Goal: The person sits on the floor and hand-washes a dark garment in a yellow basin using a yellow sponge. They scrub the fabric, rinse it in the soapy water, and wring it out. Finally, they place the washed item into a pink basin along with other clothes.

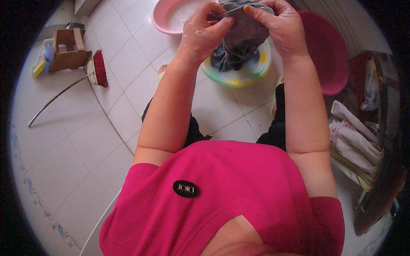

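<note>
Between my two hands hangs a wet dark grey cloth garment (245, 33), pinched along its upper edge. My left hand (205, 33) grips that edge with thumb and fingers, and white suds cling to its skin. On the other side my right hand (286, 27) pinches the same edge, also sudsy, with the thumb on top. The garment's lower part droops into a white basin with a green and yellow rim (237, 84), standing on the floor between my feet. Whitish liquid shows inside the basin. The garment's top end is cut off by the frame's upper edge.
A pink basin (157, 19) stands beyond my left hand, and a dark pink basin (333, 54) is right of my right forearm. On the left are a broom (100, 68) and a wooden stool (69, 51). Folded towels (355, 144) lie at the right.
</note>
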The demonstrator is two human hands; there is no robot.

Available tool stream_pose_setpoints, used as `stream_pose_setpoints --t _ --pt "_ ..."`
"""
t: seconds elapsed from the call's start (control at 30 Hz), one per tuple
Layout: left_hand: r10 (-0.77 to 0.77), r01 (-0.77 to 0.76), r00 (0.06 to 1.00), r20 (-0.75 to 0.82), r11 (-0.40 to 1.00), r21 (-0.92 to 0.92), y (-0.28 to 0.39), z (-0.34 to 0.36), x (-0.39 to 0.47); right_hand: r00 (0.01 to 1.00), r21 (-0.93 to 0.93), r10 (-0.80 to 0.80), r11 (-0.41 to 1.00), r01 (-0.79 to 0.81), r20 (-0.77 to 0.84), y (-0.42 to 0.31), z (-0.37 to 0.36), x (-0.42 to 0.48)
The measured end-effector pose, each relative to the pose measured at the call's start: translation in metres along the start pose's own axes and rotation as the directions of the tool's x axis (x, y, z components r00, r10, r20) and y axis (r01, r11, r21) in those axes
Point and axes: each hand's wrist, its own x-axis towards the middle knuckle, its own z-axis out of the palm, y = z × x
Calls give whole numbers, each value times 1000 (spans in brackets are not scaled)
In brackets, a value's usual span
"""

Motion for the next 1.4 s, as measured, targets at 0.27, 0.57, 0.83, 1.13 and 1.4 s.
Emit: stream_pose_setpoints --t 0.27,0.57,0.83,1.13,1.4 --pt "-53 64 996 -65 983 172 -1 -1 -1 992 -51 33 998 -39 -125 1 -1 0" --pt "-217 140 975 -45 760 -634 -13 11 1 928 -59 -12 998 -10 -374 25 3 14" --pt "-422 140 891 -167 605 -784 -52 3 2 966 -685 -260 703 193 4 35 68 -33" --pt "-542 211 830 -137 530 -821 -60 44 -2 910 -810 -391 574 122 -140 50 63 -34" --pt "-633 387 764 -126 606 -695 -16 63 -7 916 -621 -26 742 -252 -401 53 18 -4"
